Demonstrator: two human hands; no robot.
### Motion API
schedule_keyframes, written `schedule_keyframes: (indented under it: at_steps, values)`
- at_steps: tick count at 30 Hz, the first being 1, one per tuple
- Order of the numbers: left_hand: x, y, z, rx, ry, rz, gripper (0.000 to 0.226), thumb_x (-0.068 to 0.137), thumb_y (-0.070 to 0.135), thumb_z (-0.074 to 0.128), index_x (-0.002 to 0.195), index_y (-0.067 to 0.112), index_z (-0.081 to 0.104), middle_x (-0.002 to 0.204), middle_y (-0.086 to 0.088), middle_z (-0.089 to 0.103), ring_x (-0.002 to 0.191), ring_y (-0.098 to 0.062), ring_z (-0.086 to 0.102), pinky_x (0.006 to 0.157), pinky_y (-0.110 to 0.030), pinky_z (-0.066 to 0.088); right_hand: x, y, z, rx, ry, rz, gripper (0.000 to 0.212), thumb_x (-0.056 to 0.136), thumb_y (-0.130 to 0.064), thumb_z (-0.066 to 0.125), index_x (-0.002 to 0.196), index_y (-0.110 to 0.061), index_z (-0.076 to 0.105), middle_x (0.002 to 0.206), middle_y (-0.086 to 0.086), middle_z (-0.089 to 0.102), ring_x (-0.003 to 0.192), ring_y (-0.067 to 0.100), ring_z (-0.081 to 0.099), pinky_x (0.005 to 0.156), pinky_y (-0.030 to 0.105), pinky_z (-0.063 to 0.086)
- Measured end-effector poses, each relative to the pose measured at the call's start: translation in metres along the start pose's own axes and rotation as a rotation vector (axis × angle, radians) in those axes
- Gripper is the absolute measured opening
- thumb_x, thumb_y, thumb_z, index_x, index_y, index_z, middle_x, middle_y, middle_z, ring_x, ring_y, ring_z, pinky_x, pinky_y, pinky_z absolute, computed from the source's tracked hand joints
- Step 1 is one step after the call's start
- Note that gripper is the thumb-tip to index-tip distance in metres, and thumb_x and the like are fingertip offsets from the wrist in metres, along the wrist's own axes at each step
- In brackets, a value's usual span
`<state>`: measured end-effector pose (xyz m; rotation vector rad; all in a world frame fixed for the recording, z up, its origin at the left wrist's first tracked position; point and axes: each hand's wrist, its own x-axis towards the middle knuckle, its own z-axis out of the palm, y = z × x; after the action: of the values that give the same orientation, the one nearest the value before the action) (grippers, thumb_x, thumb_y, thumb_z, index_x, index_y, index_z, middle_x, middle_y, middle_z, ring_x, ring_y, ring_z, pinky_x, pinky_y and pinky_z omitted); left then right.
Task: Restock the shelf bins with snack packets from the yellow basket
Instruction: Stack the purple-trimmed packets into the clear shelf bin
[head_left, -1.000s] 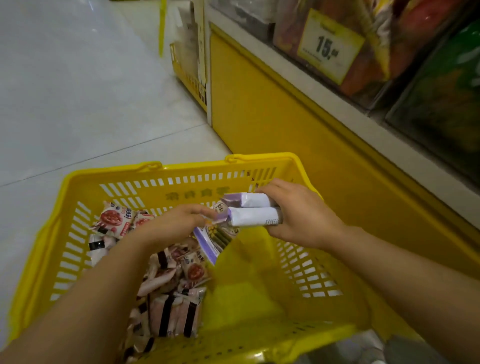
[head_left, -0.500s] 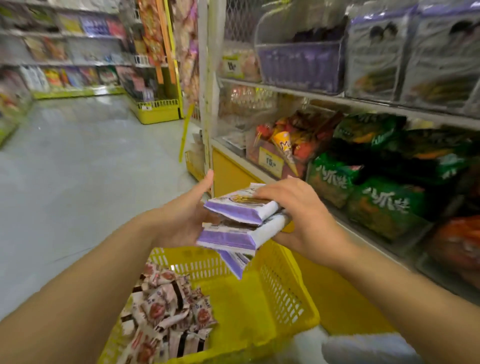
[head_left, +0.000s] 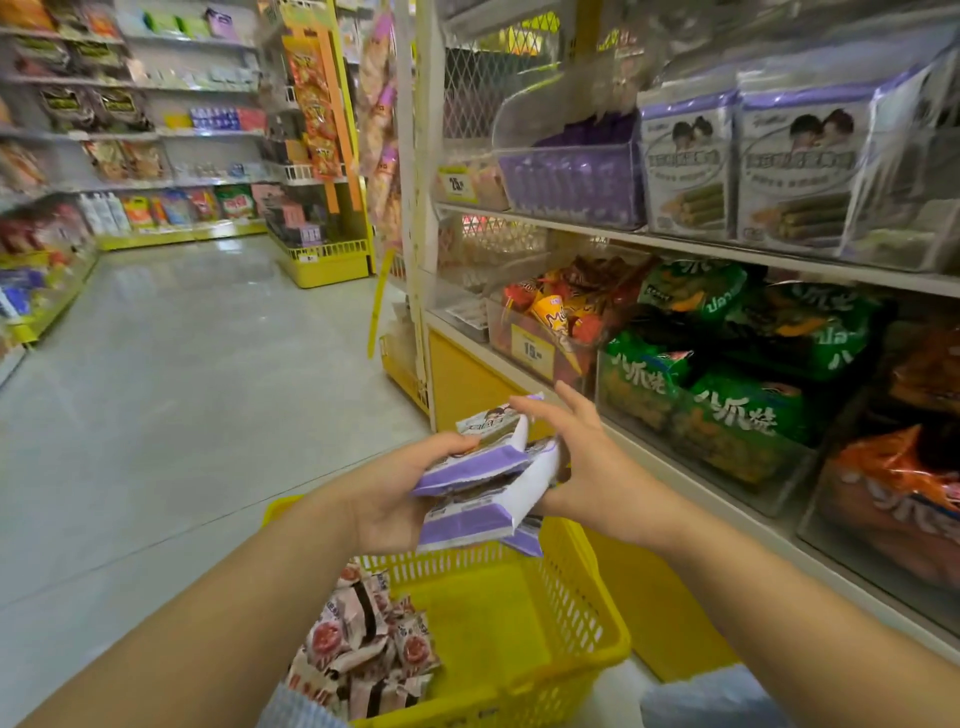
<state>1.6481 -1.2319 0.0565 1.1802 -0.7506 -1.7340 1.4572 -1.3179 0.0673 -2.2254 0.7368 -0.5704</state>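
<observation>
A small stack of purple-and-white snack packets (head_left: 483, 478) is held above the yellow basket (head_left: 576, 629). My left hand (head_left: 395, 493) grips the stack from the left, thumb on the top packet. My right hand (head_left: 587, 467) supports the stack's right side with fingers stretched over the top. Several brown-and-white packets with red circles (head_left: 363, 649) lie in the basket's left part. On the upper shelf at the right a clear bin (head_left: 571, 182) holds matching purple packets.
Large purple-and-white packs (head_left: 753, 161) stand right of the clear bin. The shelf below carries orange cone snacks (head_left: 561, 312) and green bags (head_left: 727, 379). A yellow shelf base (head_left: 467, 384) runs along the right. Grey aisle floor (head_left: 182, 389) opens to the left.
My head turned up from the basket to the shelves. Both hands lifted the purple packets out of the basket, and my right hand's fingers now stretch over the top.
</observation>
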Motion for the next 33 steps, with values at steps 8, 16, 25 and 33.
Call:
schedule_keyframes:
  at_steps: [8,16,25,33]
  values:
    - [0.014,0.007,0.002,-0.128,0.124,0.081,0.061,0.071,0.034,0.068,0.123,0.004,0.058,0.119,-0.023,0.064,0.105,-0.036,0.064,0.093,-0.046,0.052,0.010,0.001,0.000,0.768,0.063,0.231,0.064,0.089,0.009,0.053,0.142,-0.026,0.038,0.122,0.004,0.061,0.099,0.019,0.069,0.070,0.035,0.060]
    - [0.026,0.006,0.020,0.211,0.207,0.333,0.034,0.090,0.025,0.061,0.123,0.015,0.060,0.111,-0.009,0.071,0.102,-0.029,0.068,0.093,-0.048,0.051,0.015,0.000,-0.002,0.932,0.099,0.332,0.067,0.072,-0.047,0.069,0.132,-0.028,0.045,0.112,-0.003,0.069,0.091,0.018,0.072,0.074,0.040,0.058]
    - [0.023,0.002,0.045,0.292,0.108,0.473,0.045,0.082,0.026,0.069,0.125,0.024,0.056,0.118,-0.004,0.068,0.106,-0.021,0.066,0.090,-0.035,0.053,0.013,-0.005,-0.012,0.827,0.391,0.077,0.039,0.081,-0.009,0.072,0.115,-0.017,0.055,0.105,0.008,0.072,0.090,0.027,0.071,0.075,0.043,0.058]
    - [0.016,0.001,0.052,0.324,0.027,0.401,0.044,0.086,0.038,0.062,0.124,0.016,0.060,0.117,-0.011,0.068,0.110,-0.028,0.064,0.098,-0.046,0.048,0.008,-0.011,-0.018,0.774,0.446,-0.040,0.101,0.071,-0.023,0.076,0.146,-0.048,0.013,0.128,-0.005,0.061,0.112,0.017,0.063,0.100,0.049,0.047]
